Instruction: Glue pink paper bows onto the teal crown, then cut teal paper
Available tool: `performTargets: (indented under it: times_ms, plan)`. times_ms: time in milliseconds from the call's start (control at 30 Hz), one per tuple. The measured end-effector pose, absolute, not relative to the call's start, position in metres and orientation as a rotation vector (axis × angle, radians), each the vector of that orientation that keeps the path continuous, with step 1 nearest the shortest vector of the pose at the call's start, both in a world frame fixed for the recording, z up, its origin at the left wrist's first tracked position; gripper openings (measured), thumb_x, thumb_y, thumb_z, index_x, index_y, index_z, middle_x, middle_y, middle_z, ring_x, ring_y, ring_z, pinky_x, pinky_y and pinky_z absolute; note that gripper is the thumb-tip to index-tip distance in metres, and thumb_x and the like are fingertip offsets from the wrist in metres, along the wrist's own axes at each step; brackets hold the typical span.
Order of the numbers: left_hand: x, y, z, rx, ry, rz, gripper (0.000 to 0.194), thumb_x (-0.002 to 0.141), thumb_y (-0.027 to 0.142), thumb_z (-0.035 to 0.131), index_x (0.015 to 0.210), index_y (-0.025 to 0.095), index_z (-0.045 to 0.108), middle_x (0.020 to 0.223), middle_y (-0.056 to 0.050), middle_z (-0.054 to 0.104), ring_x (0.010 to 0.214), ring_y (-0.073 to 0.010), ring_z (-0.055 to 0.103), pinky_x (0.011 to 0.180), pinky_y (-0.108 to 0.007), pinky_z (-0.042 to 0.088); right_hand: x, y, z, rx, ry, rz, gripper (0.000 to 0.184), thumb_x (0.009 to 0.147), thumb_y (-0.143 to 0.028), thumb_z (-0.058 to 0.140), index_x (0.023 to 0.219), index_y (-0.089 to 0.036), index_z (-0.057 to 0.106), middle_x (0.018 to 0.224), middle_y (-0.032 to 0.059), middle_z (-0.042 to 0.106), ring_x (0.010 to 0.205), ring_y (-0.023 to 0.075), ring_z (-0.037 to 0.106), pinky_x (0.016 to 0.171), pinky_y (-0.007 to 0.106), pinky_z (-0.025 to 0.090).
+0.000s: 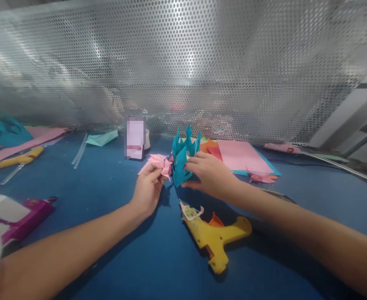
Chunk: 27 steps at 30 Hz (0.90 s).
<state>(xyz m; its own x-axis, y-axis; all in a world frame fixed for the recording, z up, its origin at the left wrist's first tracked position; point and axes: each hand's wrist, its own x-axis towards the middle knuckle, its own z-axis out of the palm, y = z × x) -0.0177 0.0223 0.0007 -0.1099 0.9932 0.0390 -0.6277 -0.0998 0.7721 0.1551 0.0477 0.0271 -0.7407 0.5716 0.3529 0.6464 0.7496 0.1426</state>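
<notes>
Between the thumb and fingers of my left hand is a folded pink paper piece with pointed petals. Right beside it, my right hand grips a blue folded paper piece with several upright points, fingers along its right side. The pink and blue pieces meet or nearly meet; I cannot tell whether they are joined. Just below my right hand, a yellow glue gun lies on the blue table, its nozzle toward the papers and whitish glue near the tip.
A phone stands upright behind my left hand. Pink paper sheets lie at the right, with a pink folded piece in front. A light green folded paper, glue sticks and a purple device are leftward. Perforated metal closes off the back.
</notes>
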Motion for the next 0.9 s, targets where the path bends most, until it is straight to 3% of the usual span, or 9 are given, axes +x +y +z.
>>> performTargets:
  times_ms: [67,167,233,300,433,567,667,800,900]
  plan:
    - [-0.018,0.021,0.001,0.695,0.709,1.567,0.01,0.068,0.004,0.066,0.063,0.013,0.064,0.065,0.002,0.062,0.055,-0.0056,0.054,0.054,-0.015,0.044,0.156,0.05,0.022,-0.956,-2.621,-0.234,0.021,0.079,-0.035,0.067,0.089,-0.017,0.066,0.088,0.0072,0.067,0.087,0.0221,0.055,0.079,0.033,0.04]
    - [-0.02,0.02,0.0,0.7,0.697,1.529,0.009,0.068,0.005,0.066,0.068,0.014,0.065,0.067,0.002,0.063,0.056,-0.0053,0.054,0.055,-0.015,0.044,0.161,0.053,0.022,-0.988,-2.518,-0.198,0.011,0.081,-0.023,0.063,0.091,-0.018,0.063,0.095,0.0068,0.065,0.091,0.0204,0.056,0.079,0.031,0.041]
    - [-0.021,0.02,-0.002,0.696,0.679,1.507,0.008,0.068,0.006,0.067,0.07,0.014,0.065,0.07,0.002,0.063,0.057,-0.0054,0.055,0.055,-0.015,0.044,0.165,0.053,0.029,-1.07,-2.381,-0.238,0.013,0.081,-0.022,0.06,0.094,-0.017,0.06,0.098,0.0082,0.063,0.091,0.021,0.056,0.076,0.031,0.041]
    - [-0.023,0.021,-0.005,0.682,0.661,1.507,0.008,0.068,0.006,0.067,0.069,0.014,0.065,0.07,0.001,0.063,0.058,-0.0058,0.055,0.056,-0.016,0.044,0.17,0.052,0.039,-1.241,-2.287,-0.217,0.01,0.083,-0.027,0.056,0.085,-0.018,0.058,0.087,0.0069,0.063,0.08,0.0207,0.057,0.066,0.03,0.04]
    - [-0.025,0.023,-0.009,0.684,0.65,1.502,0.006,0.07,0.007,0.065,0.068,0.014,0.065,0.072,0.0,0.063,0.063,-0.0076,0.057,0.057,-0.017,0.045,0.184,0.055,0.053,-1.596,-2.486,0.262,0.041,0.087,-0.049,0.045,0.059,-0.02,0.053,0.055,0.0007,0.056,0.05,0.0151,0.052,0.049,0.028,0.033]
    - [-0.024,0.023,-0.009,0.705,0.606,1.447,0.008,0.073,0.008,0.062,0.072,0.015,0.066,0.079,-0.001,0.066,0.068,-0.0095,0.058,0.061,-0.02,0.046,0.196,0.068,0.044,-1.635,-2.482,0.462,0.027,0.079,-0.044,0.057,0.068,-0.02,0.059,0.056,-0.0005,0.061,0.047,0.0137,0.056,0.048,0.027,0.037]
    - [-0.023,0.024,-0.009,0.731,0.554,1.404,0.011,0.075,0.008,0.06,0.077,0.017,0.066,0.085,-0.001,0.067,0.072,-0.0099,0.058,0.064,-0.02,0.046,0.197,0.072,0.034,-1.621,-2.442,0.356,0.024,0.074,-0.043,0.062,0.074,-0.018,0.059,0.064,0.002,0.063,0.057,0.0163,0.058,0.049,0.026,0.037]
    - [-0.023,0.025,-0.011,0.731,0.526,1.382,0.012,0.08,0.009,0.057,0.078,0.017,0.066,0.088,-0.001,0.066,0.074,-0.0096,0.057,0.066,-0.021,0.047,0.189,0.068,0.027,-1.537,-2.347,0.136,0.033,0.074,-0.036,0.063,0.1,-0.018,0.055,0.081,0.0034,0.064,0.066,0.0169,0.057,0.052,0.024,0.033]
    - [-0.023,0.025,-0.011,0.71,0.537,1.362,0.012,0.081,0.01,0.056,0.077,0.017,0.065,0.085,-0.001,0.066,0.074,-0.0106,0.057,0.07,-0.024,0.048,0.184,0.069,0.022,-1.465,-2.305,0.039,0.028,0.074,-0.029,0.063,0.1,-0.021,0.057,0.079,0.0013,0.062,0.065,0.0157,0.054,0.052,0.024,0.029]
